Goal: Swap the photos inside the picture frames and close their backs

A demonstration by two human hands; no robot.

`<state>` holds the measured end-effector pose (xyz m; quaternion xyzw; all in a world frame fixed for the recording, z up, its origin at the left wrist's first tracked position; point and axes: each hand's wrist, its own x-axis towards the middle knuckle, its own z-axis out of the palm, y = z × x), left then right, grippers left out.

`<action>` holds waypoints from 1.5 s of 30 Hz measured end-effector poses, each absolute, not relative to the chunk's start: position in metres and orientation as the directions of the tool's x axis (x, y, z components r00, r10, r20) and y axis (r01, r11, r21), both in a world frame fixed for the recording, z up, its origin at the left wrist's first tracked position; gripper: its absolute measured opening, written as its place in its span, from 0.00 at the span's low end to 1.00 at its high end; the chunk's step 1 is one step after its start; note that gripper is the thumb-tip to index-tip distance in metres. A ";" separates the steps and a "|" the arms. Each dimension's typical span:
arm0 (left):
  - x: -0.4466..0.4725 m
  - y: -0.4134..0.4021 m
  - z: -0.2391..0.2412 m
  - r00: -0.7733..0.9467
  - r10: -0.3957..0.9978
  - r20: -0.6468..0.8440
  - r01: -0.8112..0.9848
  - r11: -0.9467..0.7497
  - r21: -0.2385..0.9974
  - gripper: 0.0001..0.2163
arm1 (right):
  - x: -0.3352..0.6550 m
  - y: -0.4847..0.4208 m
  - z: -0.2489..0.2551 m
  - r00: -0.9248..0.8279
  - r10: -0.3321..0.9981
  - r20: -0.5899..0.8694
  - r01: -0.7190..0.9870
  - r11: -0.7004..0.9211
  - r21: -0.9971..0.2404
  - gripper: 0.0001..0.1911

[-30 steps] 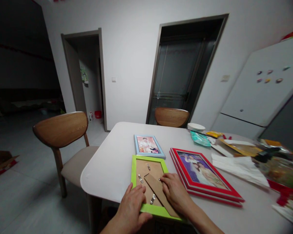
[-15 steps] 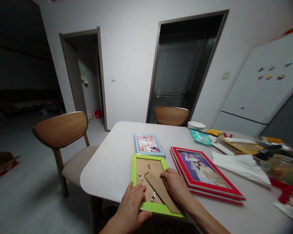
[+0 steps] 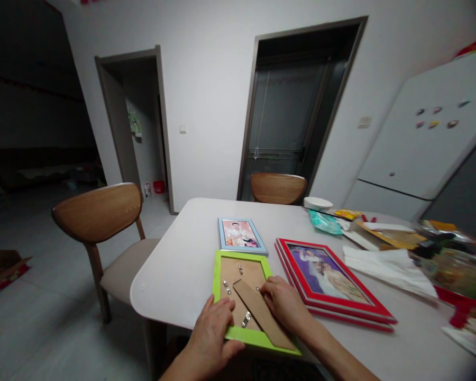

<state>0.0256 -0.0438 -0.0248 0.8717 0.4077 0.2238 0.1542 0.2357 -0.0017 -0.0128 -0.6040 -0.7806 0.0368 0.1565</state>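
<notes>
A green picture frame (image 3: 218,276) lies face down at the near edge of the white table (image 3: 182,254), its brown backing board and folded stand (image 3: 257,312) showing with small metal clips. My left hand (image 3: 214,328) rests flat on the frame's lower left corner, fingers spread. On the right side of the backing, my right hand (image 3: 283,301) presses with curled fingertips at a clip by the stand.
A small blue-framed photo (image 3: 240,235) lies just beyond the green frame. A stack of red frames (image 3: 333,283) sits to the right. Papers, packets and a white bowl (image 3: 317,203) crowd the far right. Two wooden chairs (image 3: 99,217) stand by the table; a fridge stands at right.
Both hands have stayed on the green frame; the right fingers shifted slightly along the backing's right side. The view has tilted a little.
</notes>
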 end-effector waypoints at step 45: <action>0.021 -0.045 -0.021 0.547 0.801 0.244 0.594 -0.577 0.560 0.16 | 0.224 -0.044 -0.002 -0.370 0.891 0.264 0.773 0.453 -0.445 0.14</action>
